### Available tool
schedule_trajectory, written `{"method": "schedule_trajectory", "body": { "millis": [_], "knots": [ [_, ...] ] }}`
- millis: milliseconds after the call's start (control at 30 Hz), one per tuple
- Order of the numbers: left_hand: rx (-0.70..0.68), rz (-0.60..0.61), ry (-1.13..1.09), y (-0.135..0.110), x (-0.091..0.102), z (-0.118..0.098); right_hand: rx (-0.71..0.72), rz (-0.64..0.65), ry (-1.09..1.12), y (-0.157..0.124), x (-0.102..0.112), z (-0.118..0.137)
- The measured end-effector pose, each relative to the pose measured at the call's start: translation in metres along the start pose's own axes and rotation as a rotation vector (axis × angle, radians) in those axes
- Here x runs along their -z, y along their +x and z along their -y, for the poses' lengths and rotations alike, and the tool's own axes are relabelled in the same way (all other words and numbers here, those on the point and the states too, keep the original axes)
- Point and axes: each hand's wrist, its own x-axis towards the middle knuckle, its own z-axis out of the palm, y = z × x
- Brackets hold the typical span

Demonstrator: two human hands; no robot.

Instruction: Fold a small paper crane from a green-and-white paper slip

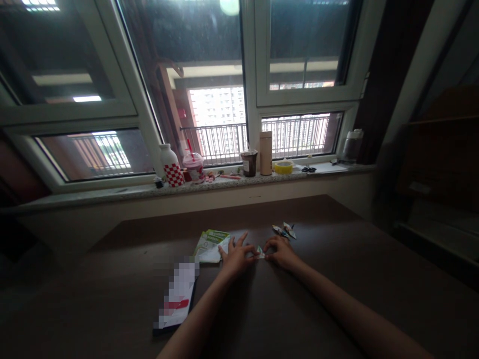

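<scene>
Between my two hands, on the brown table (299,309), is a small folded piece of paper (260,253), white with a bit of green. My left hand (237,257) pinches its left side between thumb and index finger, while the other fingers spread outward. From the right, my right hand (281,253) grips the other side with curled fingertips. Just beyond my right hand lie a few small folded paper pieces (289,230) with pointed ends. Green-and-white printed paper sheets (209,244) lie in a stack beside my left hand, partly covered by its fingers.
A phone-like flat object (179,294), its screen blurred out, lies left of my left forearm. Along the windowsill (224,184) stand a checkered bottle (172,167), a pink drink cup (193,168), a dark drink cup (249,163), a beige flask (265,153), yellow tape (283,167) and scissors (309,169).
</scene>
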Motion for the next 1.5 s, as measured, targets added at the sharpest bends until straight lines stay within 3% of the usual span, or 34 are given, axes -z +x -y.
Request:
{"method": "schedule_trajectory", "body": {
  "millis": [267,600,833,1500],
  "knots": [
    [-0.015,-0.051,0.020,-0.001,-0.002,0.001,0.029,0.062,-0.012,-0.004,0.008,0.004],
    [-0.007,-0.178,0.037,-0.007,-0.009,-0.010,0.096,-0.004,0.013,-0.009,0.002,-0.001],
    [-0.010,-0.202,0.045,-0.005,-0.011,-0.011,0.086,-0.029,-0.003,-0.010,0.000,0.003],
    [0.050,-0.072,-0.030,0.000,-0.004,-0.011,0.028,0.052,-0.014,-0.005,0.006,0.006]
  ]
}}
